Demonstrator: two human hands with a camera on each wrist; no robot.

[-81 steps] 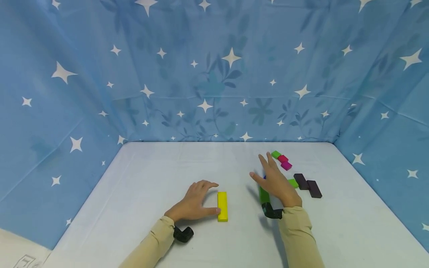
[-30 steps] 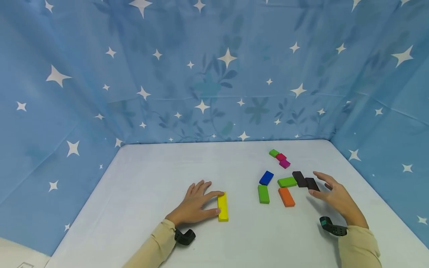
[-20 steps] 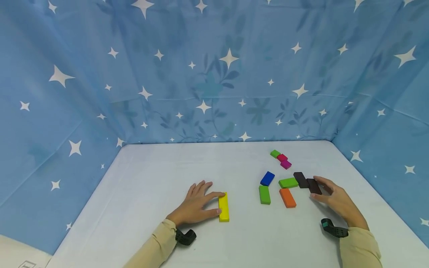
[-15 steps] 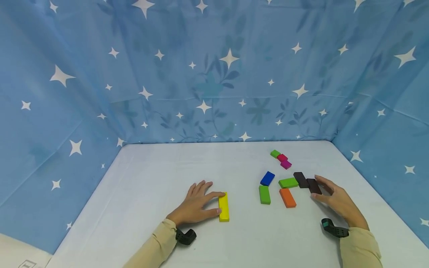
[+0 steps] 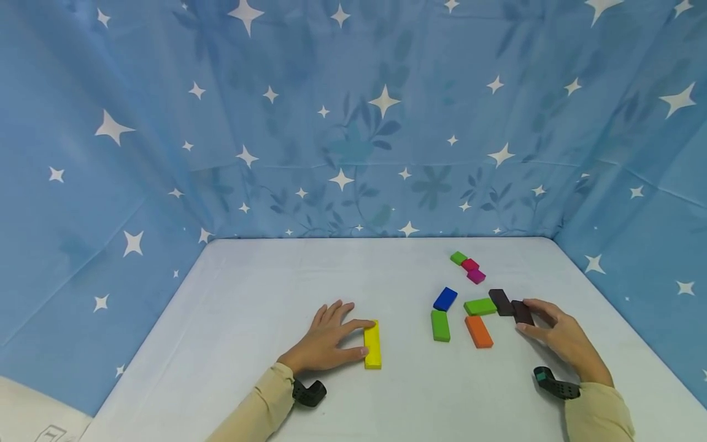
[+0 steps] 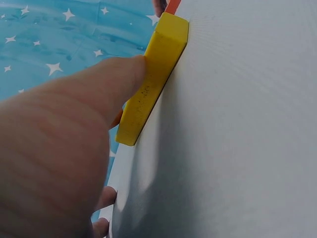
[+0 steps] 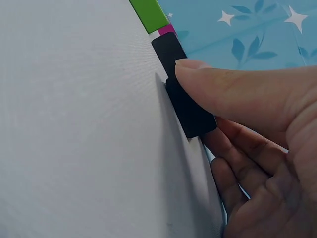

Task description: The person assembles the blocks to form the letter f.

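My left hand (image 5: 326, 342) holds a long yellow block (image 5: 372, 347) that lies flat on the white table. The index fingertip is at its far end, and the thumb touches its left side nearer to me. The left wrist view shows the thumb against the yellow block (image 6: 153, 82). My right hand (image 5: 564, 334) pinches a flat black block (image 5: 521, 313) between thumb and index finger. It lies at the corner of a second black block (image 5: 501, 302). In the right wrist view the thumb rests along the held black block (image 7: 190, 109), with other fingers curled below.
Between the hands lie a blue block (image 5: 445, 299), a green block (image 5: 440, 325), another green block (image 5: 480, 306) and an orange block (image 5: 478, 331). Farther back are small green (image 5: 458, 258), red (image 5: 470, 264) and magenta (image 5: 476, 276) blocks. A starry blue curtain (image 5: 353, 123) borders the table.
My right hand has moved right, from above the coloured blocks to the outer black block, and its fingers have closed on it. My left index finger has come down onto the yellow block.
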